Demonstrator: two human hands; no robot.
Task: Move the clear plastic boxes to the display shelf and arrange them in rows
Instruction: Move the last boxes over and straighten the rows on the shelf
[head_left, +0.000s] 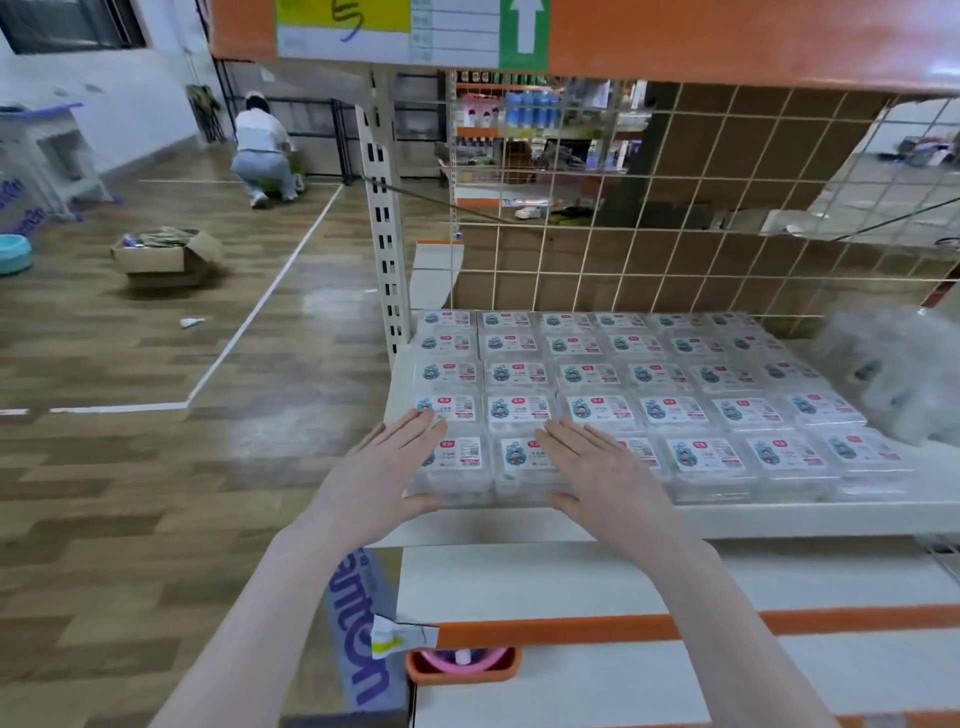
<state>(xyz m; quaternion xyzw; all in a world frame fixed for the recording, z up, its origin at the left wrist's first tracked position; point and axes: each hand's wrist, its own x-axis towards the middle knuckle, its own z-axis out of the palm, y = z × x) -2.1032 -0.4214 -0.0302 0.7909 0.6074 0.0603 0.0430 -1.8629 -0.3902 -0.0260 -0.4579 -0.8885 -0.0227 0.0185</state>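
Head view: a shop shelf seen from above.
Boxes: clear plastic boxes with white picture labels (613, 395) sit in neat rows on the white metal display shelf (810, 517).
Left hand (387, 467): fingers straight and flat on the front corner box.
Right hand (605, 470): fingers straight and flat on the front row, near the left hand.
Floor: a brown cardboard box (166, 257) sits far away.

A shop; stocked display shelf (727, 519); goods behind.
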